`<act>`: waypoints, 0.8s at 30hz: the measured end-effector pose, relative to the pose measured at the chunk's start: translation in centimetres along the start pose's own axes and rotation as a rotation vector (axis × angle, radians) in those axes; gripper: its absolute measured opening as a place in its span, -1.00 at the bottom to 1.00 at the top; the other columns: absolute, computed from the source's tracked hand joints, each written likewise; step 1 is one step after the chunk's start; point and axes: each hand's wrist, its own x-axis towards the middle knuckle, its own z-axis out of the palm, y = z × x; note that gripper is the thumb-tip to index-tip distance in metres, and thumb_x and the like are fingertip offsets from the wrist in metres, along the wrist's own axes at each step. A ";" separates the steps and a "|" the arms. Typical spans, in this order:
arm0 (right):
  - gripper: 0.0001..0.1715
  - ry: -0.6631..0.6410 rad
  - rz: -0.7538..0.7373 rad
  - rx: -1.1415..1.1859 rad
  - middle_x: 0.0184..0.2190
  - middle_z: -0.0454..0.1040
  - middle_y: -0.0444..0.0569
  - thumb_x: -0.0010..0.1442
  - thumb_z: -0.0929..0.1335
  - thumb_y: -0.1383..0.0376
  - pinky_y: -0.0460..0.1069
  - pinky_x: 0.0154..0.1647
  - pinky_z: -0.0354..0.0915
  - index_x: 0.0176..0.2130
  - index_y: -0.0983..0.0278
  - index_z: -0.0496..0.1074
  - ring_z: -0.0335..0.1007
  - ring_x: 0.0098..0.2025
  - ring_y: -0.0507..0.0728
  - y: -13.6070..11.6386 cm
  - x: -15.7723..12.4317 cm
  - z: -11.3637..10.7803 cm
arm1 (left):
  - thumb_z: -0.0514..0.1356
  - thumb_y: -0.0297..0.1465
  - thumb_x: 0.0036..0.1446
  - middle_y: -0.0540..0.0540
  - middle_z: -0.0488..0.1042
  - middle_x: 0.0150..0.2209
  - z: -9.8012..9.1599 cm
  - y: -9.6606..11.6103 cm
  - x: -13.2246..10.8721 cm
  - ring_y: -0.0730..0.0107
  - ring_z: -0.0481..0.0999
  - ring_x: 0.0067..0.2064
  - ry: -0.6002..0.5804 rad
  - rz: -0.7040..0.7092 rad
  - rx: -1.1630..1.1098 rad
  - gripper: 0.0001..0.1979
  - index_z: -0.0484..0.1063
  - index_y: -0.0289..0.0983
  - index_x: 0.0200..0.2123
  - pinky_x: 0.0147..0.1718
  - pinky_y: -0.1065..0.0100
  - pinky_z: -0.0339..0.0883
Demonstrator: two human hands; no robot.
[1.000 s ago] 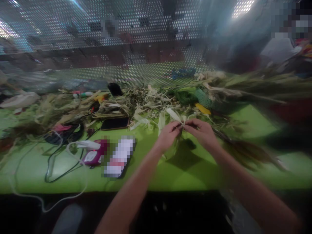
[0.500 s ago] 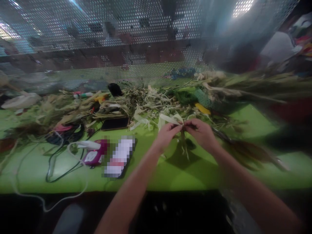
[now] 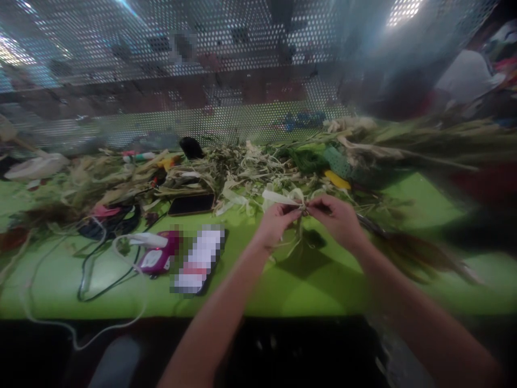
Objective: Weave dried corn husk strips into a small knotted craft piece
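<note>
My left hand (image 3: pixel 278 222) pinches a pale dried leaf strip (image 3: pixel 278 198), perhaps husk, whose broad end fans up and to the left. My right hand (image 3: pixel 336 215) is closed at the same spot, thumb and finger pressed together beside the strip's knot-like middle; what exactly lies between its fingertips is too small to make out. Thin strands (image 3: pixel 298 242) hang below the two hands over the green tabletop (image 3: pixel 299 296). Just behind them lies a heap of dried leaf strips (image 3: pixel 250 167).
Left of my arms lie a phone with a blurred-out screen (image 3: pixel 200 261), a dark phone (image 3: pixel 191 203) and a purple power adapter (image 3: pixel 159 253) with cables. Green yarn (image 3: pixel 309 161) lies behind. A perforated metal screen (image 3: pixel 226 86) stands along the back; long dried stalks (image 3: pixel 424 143) are at right.
My right hand has shifted slightly right, its fingertips a little farther from my left hand's. The hanging strands have swung a bit to the left.
</note>
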 end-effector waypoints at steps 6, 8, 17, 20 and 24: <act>-0.85 -0.038 0.003 0.018 -0.42 0.53 -0.07 0.16 0.41 0.22 -0.03 -0.34 0.25 -0.34 0.26 0.53 0.39 -0.36 0.11 0.0 0.2 -0.1 | 0.47 -0.34 -0.25 -0.05 0.53 -0.46 0.0 -0.2 -0.2 0.61 0.30 -0.53 0.037 -0.032 -0.073 -0.63 0.58 -0.36 -0.31 -0.54 0.48 0.05; -0.86 -0.024 0.007 0.030 -0.42 0.54 -0.07 0.14 0.42 0.23 -0.02 -0.32 0.27 -0.35 0.26 0.54 0.40 -0.36 0.11 -0.2 0.2 -0.1 | 0.45 -0.34 -0.22 -0.05 0.53 -0.45 -0.1 0.0 -0.1 0.61 0.29 -0.53 0.024 -0.035 -0.052 -0.66 0.58 -0.35 -0.30 -0.54 0.48 0.04; -0.73 -0.042 0.185 0.322 -0.40 0.50 -0.08 0.07 0.47 0.11 -0.01 -0.28 0.31 -0.33 0.26 0.51 0.38 -0.35 0.10 -0.5 0.7 -0.2 | 0.38 -0.38 -0.08 -0.13 0.59 -0.29 -0.1 -0.6 0.1 0.34 0.50 -0.21 -0.142 0.062 0.186 -0.73 0.59 -0.34 -0.24 -0.07 0.30 0.31; -0.71 -0.006 0.211 0.391 -0.48 0.41 -0.12 0.01 0.49 0.12 -0.03 -0.35 0.26 -0.44 0.27 0.44 0.30 -0.40 0.06 -0.7 0.7 -0.2 | 0.35 -0.32 -0.01 -0.16 0.59 -0.21 -0.3 -1.1 0.1 0.30 0.50 -0.16 -0.141 0.072 0.237 -0.70 0.58 -0.32 -0.19 -0.02 0.25 0.30; -0.72 0.047 0.230 0.386 -0.54 0.31 -0.16 0.02 0.48 0.17 -0.06 -0.43 0.19 -0.49 0.26 0.37 0.20 -0.48 0.02 -0.8 0.5 0.0 | 0.31 -0.26 0.06 -0.17 0.59 -0.19 -0.7 -1.3 0.2 0.26 0.51 -0.13 -0.184 0.105 0.334 -0.69 0.58 -0.32 -0.17 -0.03 0.24 0.32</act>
